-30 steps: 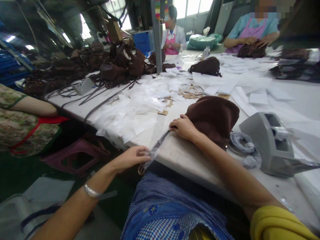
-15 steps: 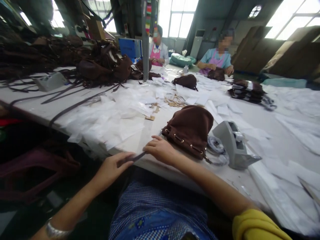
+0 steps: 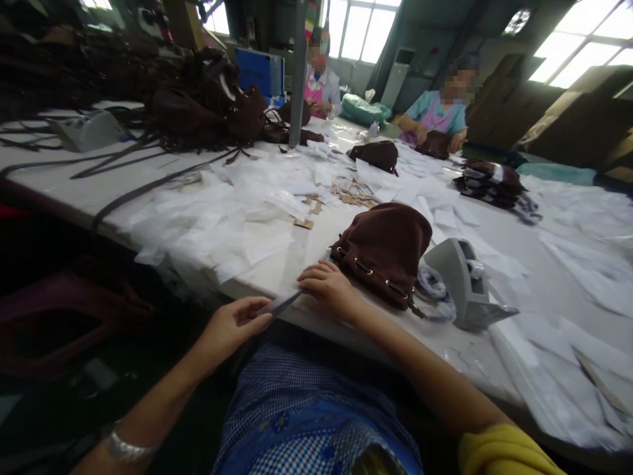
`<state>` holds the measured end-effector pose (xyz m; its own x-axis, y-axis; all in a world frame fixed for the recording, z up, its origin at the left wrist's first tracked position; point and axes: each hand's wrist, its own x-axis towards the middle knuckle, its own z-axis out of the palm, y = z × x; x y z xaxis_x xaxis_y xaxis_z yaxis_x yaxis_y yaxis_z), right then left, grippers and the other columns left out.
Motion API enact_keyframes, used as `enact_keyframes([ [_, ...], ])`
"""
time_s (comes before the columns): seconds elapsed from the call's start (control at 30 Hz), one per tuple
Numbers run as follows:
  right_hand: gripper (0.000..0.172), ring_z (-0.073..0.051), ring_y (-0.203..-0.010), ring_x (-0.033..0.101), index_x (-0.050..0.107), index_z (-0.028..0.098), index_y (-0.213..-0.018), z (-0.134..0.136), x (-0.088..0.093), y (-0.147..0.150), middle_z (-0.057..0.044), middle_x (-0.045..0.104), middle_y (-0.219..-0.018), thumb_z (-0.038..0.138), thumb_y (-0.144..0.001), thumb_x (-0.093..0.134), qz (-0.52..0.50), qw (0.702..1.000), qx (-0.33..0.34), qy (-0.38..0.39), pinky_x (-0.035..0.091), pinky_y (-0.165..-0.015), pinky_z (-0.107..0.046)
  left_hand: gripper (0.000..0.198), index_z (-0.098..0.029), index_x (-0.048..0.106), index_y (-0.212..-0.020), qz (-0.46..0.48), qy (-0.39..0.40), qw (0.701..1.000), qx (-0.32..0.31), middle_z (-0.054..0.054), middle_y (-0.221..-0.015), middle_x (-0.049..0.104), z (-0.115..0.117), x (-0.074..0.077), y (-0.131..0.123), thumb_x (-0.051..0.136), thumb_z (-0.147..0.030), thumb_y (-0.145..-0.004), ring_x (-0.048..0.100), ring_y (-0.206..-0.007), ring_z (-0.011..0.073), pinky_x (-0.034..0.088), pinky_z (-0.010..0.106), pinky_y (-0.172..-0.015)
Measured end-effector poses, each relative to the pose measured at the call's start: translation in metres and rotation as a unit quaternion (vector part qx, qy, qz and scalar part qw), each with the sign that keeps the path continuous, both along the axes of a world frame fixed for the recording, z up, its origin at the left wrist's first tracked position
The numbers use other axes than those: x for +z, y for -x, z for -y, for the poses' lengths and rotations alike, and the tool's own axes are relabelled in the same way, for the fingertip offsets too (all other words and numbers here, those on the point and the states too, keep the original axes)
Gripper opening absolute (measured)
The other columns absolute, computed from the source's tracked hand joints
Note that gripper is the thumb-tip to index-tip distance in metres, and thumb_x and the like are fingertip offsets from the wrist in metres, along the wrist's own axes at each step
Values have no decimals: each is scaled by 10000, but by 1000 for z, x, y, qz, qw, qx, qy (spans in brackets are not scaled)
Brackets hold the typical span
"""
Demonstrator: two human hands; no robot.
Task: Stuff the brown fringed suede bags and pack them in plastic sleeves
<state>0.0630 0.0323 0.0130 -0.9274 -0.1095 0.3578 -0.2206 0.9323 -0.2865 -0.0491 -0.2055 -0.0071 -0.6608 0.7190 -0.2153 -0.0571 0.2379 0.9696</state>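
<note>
At the table's front edge, a dark flat strap [image 3: 287, 303] with pale, see-through wrapping along it stretches between my two hands. My left hand [image 3: 231, 331] pinches its near end between thumb and fingers. Fingers bent, my right hand [image 3: 330, 290] presses on the strap's far part at the tabletop; its fingertips partly hide the grip. Just beyond the right hand lies a brown drawstring bag [image 3: 390, 247] with gold eyelets. Beside the bag are a coiled, plastic-wrapped strap [image 3: 431, 282] and a grey tape dispenser [image 3: 461, 287].
Thin white sheets [image 3: 237, 211] and small brown tags [image 3: 353, 192] litter the white table [image 3: 524, 264]. Brown bags [image 3: 198, 105] are heaped at the far left near a metal post [image 3: 298, 79]. Two co-workers sit across the table. A stacked brown bundle [image 3: 489, 185] lies at right.
The view has shifted slightly. My hands keep hold of the strap, and more pale wrapping shows along it by my left fingers. The bag and dispenser stay in place on the table.
</note>
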Motion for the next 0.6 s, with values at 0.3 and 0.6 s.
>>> enact_keyframes([
  [0.3, 327, -176, -910, 654, 589, 263, -1301, 60, -5, -35, -66, 683, -1085, 291, -981, 527, 4, 985, -47, 165, 529, -782, -277, 462, -157, 671, -1037, 108, -58, 985, 121, 67, -973, 743, 4, 0, -43, 820, -417, -686, 699, -887, 210, 552, 285, -769],
  [0.6, 283, -205, -950, 678, 645, 259, -1157, 103, -21, -64, -49, 719, -1051, 258, -877, 688, -12, 924, -118, 363, 550, -865, -341, 414, -174, 640, -1008, 114, -87, 968, 207, 37, -928, 722, 2, -10, -86, 809, -410, -713, 688, -848, 177, 539, 270, -761],
])
